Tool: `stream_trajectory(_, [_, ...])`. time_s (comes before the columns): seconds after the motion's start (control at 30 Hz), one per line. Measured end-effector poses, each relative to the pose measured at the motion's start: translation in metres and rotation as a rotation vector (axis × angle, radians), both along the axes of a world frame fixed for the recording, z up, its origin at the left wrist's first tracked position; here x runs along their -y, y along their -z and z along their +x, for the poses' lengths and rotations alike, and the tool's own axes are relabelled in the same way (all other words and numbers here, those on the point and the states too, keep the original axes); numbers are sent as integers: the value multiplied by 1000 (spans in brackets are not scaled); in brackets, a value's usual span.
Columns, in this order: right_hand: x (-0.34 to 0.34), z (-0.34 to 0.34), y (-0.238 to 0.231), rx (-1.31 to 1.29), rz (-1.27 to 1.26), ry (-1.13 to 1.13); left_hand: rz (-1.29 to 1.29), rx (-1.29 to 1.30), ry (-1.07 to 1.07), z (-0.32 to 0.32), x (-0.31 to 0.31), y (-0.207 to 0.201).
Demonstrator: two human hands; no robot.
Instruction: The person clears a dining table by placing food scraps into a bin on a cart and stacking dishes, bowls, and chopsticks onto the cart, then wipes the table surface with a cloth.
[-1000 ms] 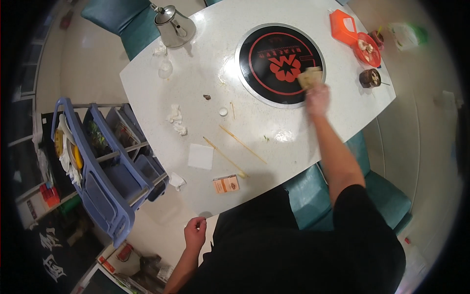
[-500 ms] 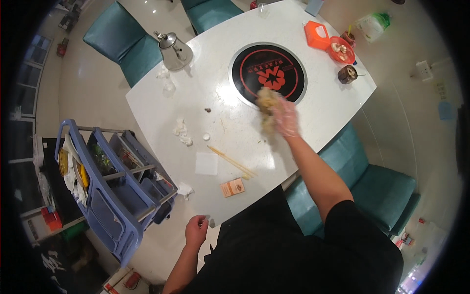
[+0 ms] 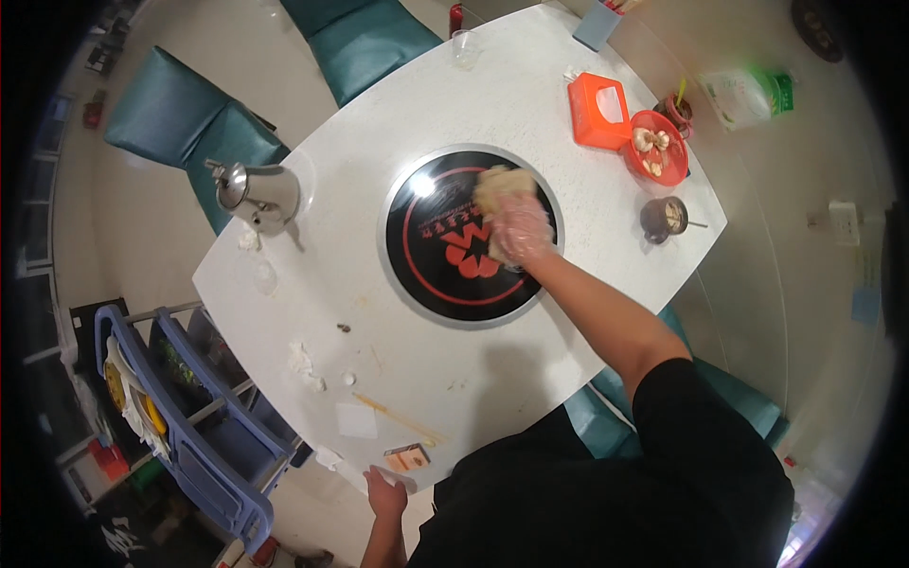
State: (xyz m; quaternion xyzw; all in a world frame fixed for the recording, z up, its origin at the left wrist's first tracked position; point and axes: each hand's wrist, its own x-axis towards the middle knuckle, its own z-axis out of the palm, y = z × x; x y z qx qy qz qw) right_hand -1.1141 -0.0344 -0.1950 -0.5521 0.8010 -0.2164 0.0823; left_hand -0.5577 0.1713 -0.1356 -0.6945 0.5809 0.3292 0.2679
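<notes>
While your left hand (image 3: pixel 385 492) sits low by the near edge of the table (image 3: pixel 417 104), your right hand (image 3: pixel 523 230) is right out over the middle, in a clear plastic glove, palm down on a yellowish cloth (image 3: pixel 504 180)! And that cloth is on the black disc (image 3: pixel 431 270) with its red ring and silver rim, over toward the right-hand side, your hand covering part of the red emblem. Your right fingers lie over the cloth, but they are blurred, so I cannot tell whether they are spread or pressed together. Your left fingers are small and partly hidden; I cannot tell how they stand either. Just beside that left hand you have a small orange-and-white box (image 3: pixel 407 457), with chopsticks (image 3: pixel 388 417) and a white paper square (image 3: pixel 357 420) beyond it. Over to your left, a metal kettle (image 3: pixel 260 197) stands at the table's edge, and a blue trolley (image 3: pixel 213 464) waits on the floor side. Across to your right, it's an orange tissue box (image 3: pixel 589 118) next to a red bowl (image 3: pixel 674 166) of pale pieces, with a dark jar (image 3: pixel 655 220) nearer to you, a thin handle poking out
</notes>
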Motion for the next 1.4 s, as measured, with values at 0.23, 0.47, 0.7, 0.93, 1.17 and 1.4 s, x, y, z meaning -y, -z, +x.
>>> stream_trajectory(0.23, [123,-133,-32,-104,239,-210,192,12,-40,1,9,0])
stream_trajectory(0.47, [188,-280,-54,-487,842,174,220,62,-55,1,6,8])
stream_trajectory(0.7, [197,-327,-32,-337,832,-115,186,73,-95,-6,5,13])
stream_trajectory(0.93, [193,-283,58,-468,392,-52,187,115,-89,-13,9,15])
stream_trajectory(1.17, [125,-54,-35,584,215,-570,207,134,-85,-6,10,18])
stream_trajectory(1.4, [34,6,-57,119,7,-281,197,138,-62,-3,5,21])
